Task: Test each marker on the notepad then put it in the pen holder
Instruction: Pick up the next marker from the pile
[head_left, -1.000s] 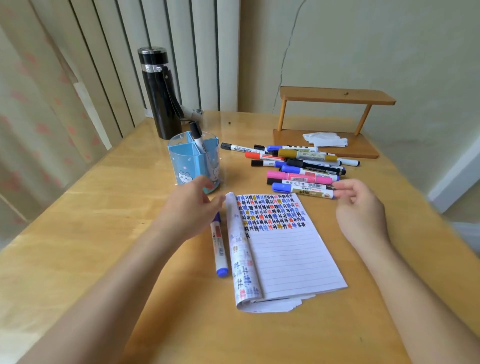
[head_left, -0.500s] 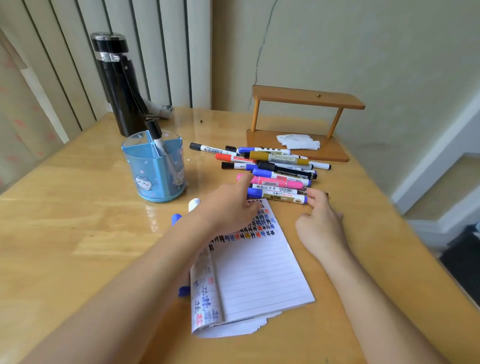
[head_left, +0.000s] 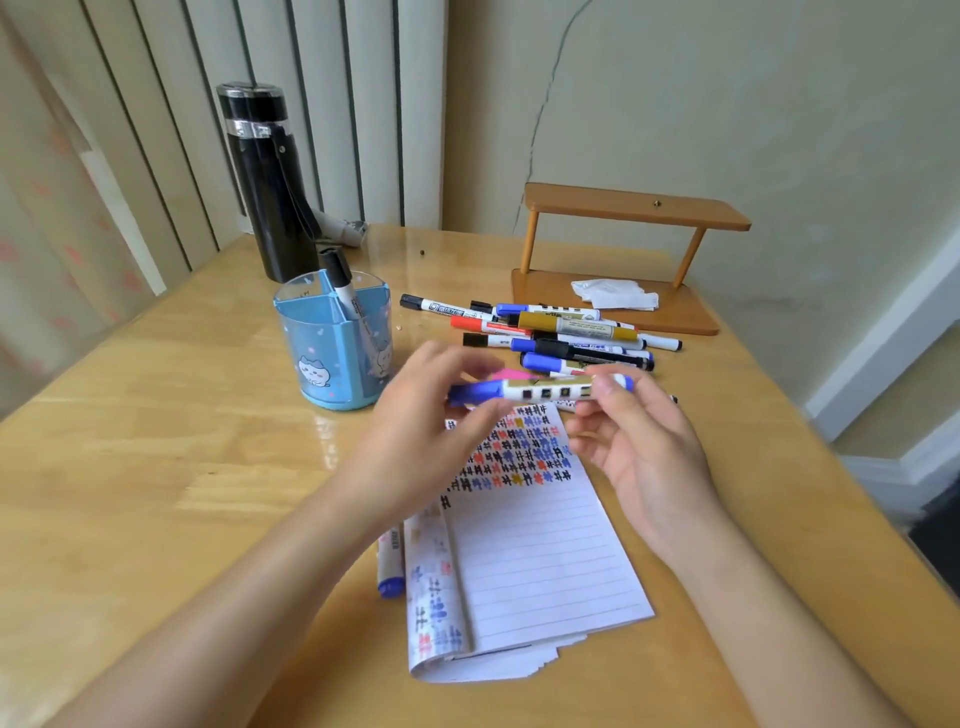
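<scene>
Inside pen holder (head_left: 332, 358), one black-capped marker (head_left: 347, 293)

We see a wooden table (head_left: 156, 441) bearing a notepad (head_left: 540, 561), loose markers (head_left: 561, 332), pen holder (head_left: 332, 353), flask (head_left: 265, 182) and small shelf (head_left: 623, 260).

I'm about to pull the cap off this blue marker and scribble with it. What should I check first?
1. Blue marker held at both ends by left hand and right hand: ok.
2. Cap on, ready to pull: ok.
3. Notepad open, with blank lines below the scribbles: ok.
4. Marker raised over the notepad: ok.
5. Pen holder upright with room, one black marker inside: ok.
6. Ink works: cannot tell.
</scene>
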